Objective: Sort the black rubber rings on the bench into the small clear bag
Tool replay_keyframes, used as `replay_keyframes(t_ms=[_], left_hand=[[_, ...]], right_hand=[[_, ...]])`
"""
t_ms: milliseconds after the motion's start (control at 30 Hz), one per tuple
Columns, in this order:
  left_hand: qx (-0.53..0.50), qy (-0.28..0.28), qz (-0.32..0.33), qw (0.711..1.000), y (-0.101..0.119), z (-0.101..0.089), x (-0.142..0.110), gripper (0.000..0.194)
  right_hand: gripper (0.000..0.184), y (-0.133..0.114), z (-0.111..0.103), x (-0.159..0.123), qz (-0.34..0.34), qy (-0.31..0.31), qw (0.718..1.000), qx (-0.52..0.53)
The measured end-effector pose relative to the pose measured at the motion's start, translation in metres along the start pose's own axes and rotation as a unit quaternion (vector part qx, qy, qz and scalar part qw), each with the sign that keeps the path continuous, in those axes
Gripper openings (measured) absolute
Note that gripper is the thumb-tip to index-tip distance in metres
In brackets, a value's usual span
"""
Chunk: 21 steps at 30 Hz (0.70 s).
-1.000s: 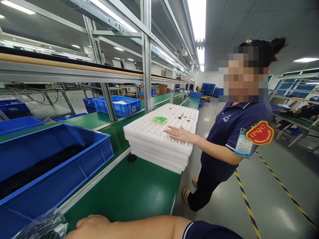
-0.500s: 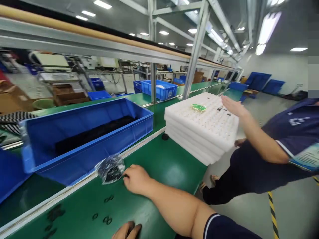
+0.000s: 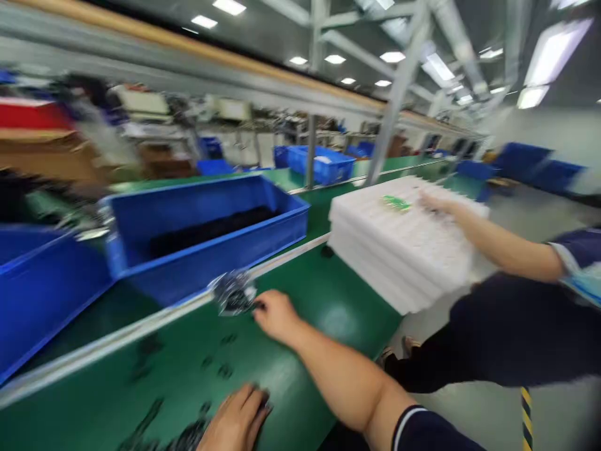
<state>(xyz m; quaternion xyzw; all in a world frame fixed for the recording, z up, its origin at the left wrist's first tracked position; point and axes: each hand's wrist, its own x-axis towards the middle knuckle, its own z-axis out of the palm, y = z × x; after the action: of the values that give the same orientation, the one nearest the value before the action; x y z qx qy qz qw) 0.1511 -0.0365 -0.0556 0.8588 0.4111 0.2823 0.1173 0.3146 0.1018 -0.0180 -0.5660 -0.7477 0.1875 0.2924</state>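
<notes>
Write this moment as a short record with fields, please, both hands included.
Left hand: at the green bench, beside dark pieces; grip unclear
Right hand: beside the clear plastic bag; grip blurred
Blue bin: beyond the bag, dark material inside
White foam stack: green board on top
Co-worker's hand: at the stack's top; contact unclear

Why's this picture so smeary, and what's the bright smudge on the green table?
Head view: the stacked white foam sheets, the co-worker's bare hand and small black pieces look smeared, probably from camera motion; head view: the pale smudge on the glossy green tabletop looks like reflected light.
</notes>
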Motion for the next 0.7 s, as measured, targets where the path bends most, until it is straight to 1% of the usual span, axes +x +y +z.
replay_keyframes(t_ms=[33,67,133,233,333,400,467,567,700], left_hand=[[0.005,-0.004,-0.015,1.000,0.009,-0.003,-0.006,0.015],[0.005,-0.027,-0.039,0.999,0.018,-0.006,-0.008,0.018],[0.003,-0.042,-0.063,0.997,0.029,-0.011,-0.005,0.019],[-0.005,-0.031,-0.080,0.996,0.030,-0.020,0.001,0.017],[-0.015,0.024,-0.103,0.994,0.014,-0.031,-0.001,0.015],[-0.019,0.076,-0.125,0.989,-0.003,-0.040,-0.003,0.014],[-0.019,0.115,-0.151,0.982,-0.022,-0.048,-0.003,0.013],[-0.014,0.131,-0.178,0.975,-0.047,-0.057,0.003,0.013],[-0.011,0.126,-0.173,0.977,-0.065,-0.062,0.016,0.013]], right_hand=[[0.021,0.001,0.000,0.001,0.005,0.004,1.000,0.017],[0.018,0.002,0.001,0.002,0.003,-0.003,0.999,0.035],[0.015,0.003,0.008,0.003,-0.015,-0.011,0.998,0.061],[0.011,0.000,0.017,-0.002,-0.062,-0.045,0.996,0.054],[0.011,-0.005,0.022,-0.008,-0.102,-0.077,0.992,0.025],[0.012,-0.010,0.024,-0.010,-0.113,-0.096,0.989,0.012],[0.012,-0.013,0.026,-0.009,-0.118,-0.109,0.987,0.005],[0.009,-0.016,0.026,-0.007,-0.119,-0.118,0.986,-0.001],[0.007,-0.018,0.027,-0.005,-0.115,-0.127,0.985,-0.014]])
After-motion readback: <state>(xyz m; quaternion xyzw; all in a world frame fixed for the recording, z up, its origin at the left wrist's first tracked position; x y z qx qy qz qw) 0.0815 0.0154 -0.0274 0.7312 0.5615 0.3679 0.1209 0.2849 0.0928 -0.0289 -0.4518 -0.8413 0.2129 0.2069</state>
